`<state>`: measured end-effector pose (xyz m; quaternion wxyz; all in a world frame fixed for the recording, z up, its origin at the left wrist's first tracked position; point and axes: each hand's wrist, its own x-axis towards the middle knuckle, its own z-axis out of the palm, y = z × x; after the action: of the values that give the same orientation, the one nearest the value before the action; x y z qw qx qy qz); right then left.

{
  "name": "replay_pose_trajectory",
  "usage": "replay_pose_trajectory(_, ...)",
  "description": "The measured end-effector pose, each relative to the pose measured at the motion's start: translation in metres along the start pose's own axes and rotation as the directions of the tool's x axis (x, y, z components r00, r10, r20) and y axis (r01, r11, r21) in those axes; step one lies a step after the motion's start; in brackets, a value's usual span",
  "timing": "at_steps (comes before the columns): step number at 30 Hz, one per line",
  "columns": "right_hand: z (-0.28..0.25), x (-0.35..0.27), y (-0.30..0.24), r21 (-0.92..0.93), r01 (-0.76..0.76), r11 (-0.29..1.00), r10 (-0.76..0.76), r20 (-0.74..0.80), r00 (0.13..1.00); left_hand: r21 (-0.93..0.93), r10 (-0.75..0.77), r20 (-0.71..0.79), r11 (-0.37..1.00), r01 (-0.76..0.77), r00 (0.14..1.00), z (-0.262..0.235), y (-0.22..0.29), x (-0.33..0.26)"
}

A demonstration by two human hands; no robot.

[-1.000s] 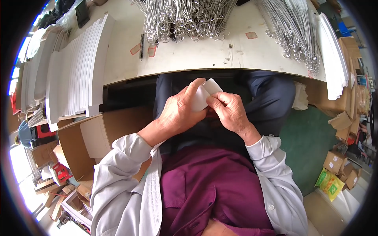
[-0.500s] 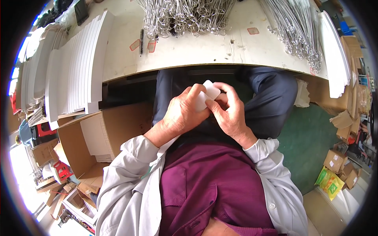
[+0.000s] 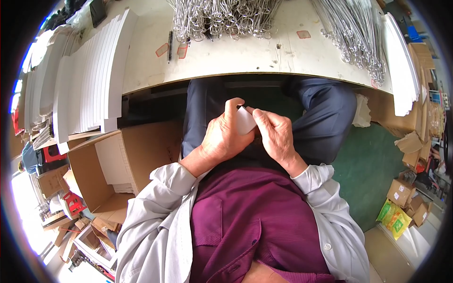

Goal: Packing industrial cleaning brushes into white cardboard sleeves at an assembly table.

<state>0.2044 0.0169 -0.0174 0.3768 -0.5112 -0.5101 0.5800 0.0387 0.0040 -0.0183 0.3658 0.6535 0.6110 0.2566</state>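
Observation:
Over my lap, in front of the table edge, I hold a small white carton (image 3: 245,120) end-on; its squarish white end faces me. My left hand (image 3: 224,132) is wrapped round its left side, the index finger bent above the top corner. My right hand (image 3: 274,134) is closed at the carton's right edge, thumb and fingers pressed there. A small dark gap shows at the top corner of the white end. The rest of the carton's length is hidden below my hands.
The table (image 3: 226,59) carries bundles of looped metal wire rods (image 3: 226,19) and more rods (image 3: 356,40) at right. A small black brush (image 3: 170,47) lies there. White cartons (image 3: 89,85) stand in a row at left. An open cardboard box (image 3: 101,174) sits below them.
The rounded white flap that stood up between my hands is now folded down at the carton's end. My right fingers have drawn in to its right edge; my left index finger has lifted.

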Motion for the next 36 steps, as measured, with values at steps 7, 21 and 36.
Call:
replay_pose_trajectory(7, 0.009, 0.006, 0.008, -0.033, 0.043, 0.999, -0.044, -0.032, 0.999, 0.032, 0.014, -0.014, 0.999, -0.014, 1.0, 0.005, 0.0, -0.002)
replay_pose_trajectory(21, -0.011, 0.013, 0.015, 0.166, -0.254, 0.953, 0.258, -0.004, 0.966, 0.13, 0.115, -0.101, 0.986, -0.102, 0.988, 0.012, -0.005, -0.009)
replay_pose_trajectory(36, 0.005, 0.004, 0.016, -0.152, 0.206, 0.967, -0.221, -0.087, 0.972, 0.116, 0.142, -0.126, 0.985, -0.128, 0.982, 0.014, -0.013, -0.008)
